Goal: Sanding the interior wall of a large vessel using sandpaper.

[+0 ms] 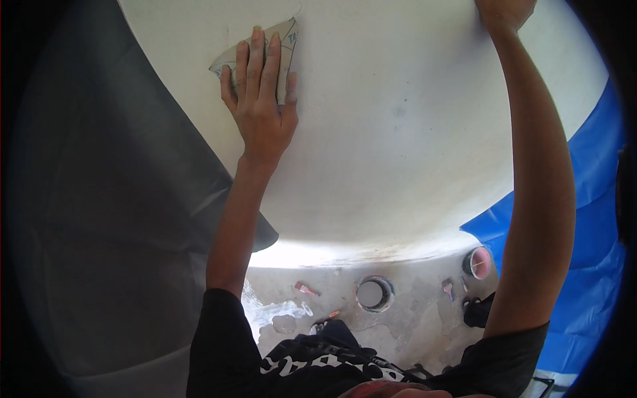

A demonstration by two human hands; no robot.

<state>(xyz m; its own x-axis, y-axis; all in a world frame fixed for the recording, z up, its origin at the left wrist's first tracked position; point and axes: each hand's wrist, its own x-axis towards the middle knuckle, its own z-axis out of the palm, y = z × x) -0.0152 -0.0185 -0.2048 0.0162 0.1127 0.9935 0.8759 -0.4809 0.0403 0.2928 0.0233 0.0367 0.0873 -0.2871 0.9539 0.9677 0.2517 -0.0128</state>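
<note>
Against a large white curved surface (371, 152), my left hand (259, 109) presses a piece of sandpaper (286, 41) flat. The sheet is greyish-beige with printed marks on its back and pointed corners that stick out past the fingers. My left fingers lie stretched over it, the thumb along its right edge. The rough side is hidden against the white surface. My right hand (507, 12) is at the top right edge of the head view, bent at the wrist beside the white surface. Its fingers are cut off by the frame, so what they hold, if anything, does not show.
Dark grey sheeting (99, 219) hangs at the left, blue sheeting (577, 265) at the right. On the stained concrete floor (411, 331) below stand a round bucket (375, 293) and a bucket with a pinkish inside (479, 263). Brushes (306, 289) lie nearby.
</note>
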